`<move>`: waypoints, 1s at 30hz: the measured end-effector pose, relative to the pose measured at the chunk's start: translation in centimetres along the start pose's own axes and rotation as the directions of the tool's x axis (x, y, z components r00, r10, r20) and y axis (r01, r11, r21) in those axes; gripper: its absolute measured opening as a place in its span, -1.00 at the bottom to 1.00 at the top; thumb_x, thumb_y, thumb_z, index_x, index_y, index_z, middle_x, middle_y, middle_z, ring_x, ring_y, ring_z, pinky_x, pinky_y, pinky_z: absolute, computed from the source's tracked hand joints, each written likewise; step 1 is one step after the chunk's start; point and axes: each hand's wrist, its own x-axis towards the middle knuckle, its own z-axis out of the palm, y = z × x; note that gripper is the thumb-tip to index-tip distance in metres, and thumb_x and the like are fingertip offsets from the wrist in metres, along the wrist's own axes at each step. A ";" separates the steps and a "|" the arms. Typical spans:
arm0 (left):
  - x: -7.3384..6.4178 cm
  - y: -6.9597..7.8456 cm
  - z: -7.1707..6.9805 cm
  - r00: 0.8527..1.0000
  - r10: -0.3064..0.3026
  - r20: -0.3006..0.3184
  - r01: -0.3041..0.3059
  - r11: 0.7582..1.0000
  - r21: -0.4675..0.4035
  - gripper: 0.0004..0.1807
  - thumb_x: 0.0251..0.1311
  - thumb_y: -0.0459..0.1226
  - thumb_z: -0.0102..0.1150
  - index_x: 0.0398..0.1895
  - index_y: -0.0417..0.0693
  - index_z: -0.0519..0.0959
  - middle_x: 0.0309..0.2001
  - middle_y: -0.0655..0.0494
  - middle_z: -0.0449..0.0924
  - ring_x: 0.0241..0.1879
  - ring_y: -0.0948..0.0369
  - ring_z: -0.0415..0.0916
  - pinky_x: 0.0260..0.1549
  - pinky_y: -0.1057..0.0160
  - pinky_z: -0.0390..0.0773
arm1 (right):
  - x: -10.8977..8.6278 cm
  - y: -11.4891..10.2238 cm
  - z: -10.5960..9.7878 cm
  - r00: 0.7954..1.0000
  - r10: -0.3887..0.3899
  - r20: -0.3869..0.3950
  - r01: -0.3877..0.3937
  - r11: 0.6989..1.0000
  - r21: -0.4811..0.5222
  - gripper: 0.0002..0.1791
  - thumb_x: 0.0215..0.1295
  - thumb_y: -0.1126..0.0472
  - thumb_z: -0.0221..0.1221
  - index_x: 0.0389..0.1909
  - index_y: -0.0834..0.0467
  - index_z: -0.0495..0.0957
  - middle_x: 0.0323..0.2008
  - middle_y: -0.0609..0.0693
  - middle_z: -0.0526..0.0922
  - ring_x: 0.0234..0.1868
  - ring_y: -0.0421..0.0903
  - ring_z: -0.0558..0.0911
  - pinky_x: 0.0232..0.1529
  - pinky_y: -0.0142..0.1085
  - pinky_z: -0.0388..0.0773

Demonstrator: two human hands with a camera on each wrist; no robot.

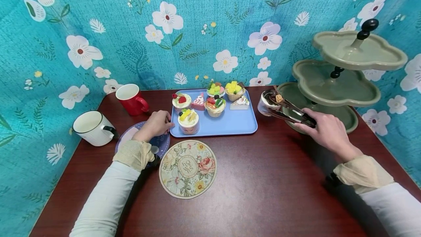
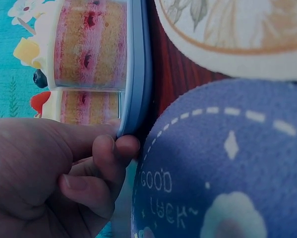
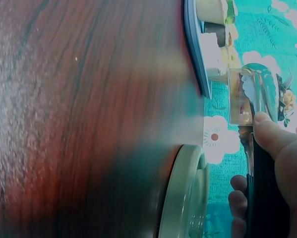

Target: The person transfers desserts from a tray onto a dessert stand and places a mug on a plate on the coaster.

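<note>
My left hand (image 1: 157,123) pinches the left rim of a blue tray (image 1: 230,124); the left wrist view shows thumb and fingers at the tray's edge (image 2: 139,84). On the tray sit several toy desserts: cake cups (image 1: 189,123), fruit tarts (image 1: 215,109) and cake slices (image 1: 239,103). To the tray's right, my right hand (image 1: 325,127) grips black-handled metal tongs (image 1: 293,108). Their tips clasp a clear dessert cup (image 1: 269,101) with chocolate topping and a nut. In the right wrist view, this cup (image 3: 241,96) is up off the table, beside the tiered stand.
A green three-tier stand (image 1: 335,87) rises at the right, its lowest plate (image 1: 345,120) close under the tongs. At left are a red mug (image 1: 129,101) and a white mug (image 1: 93,129). A purple round mat (image 1: 161,143) and a floral round mat (image 1: 187,171) lie in front.
</note>
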 end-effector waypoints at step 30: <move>0.1 -0.1 0.0 1.000 0.001 -0.002 -0.001 1.000 -0.005 -0.77 0.32 -0.28 0.20 -0.10 -0.28 0.52 -0.40 -0.09 0.63 -0.55 0.23 0.60 -0.52 0.37 0.56 | 0.2 3.0 0.2 0.991 0.135 0.005 -0.135 0.991 -0.007 -0.22 0.24 -0.34 0.18 0.27 0.17 0.47 -0.08 0.54 0.57 -0.21 0.50 0.56 -0.50 0.22 0.40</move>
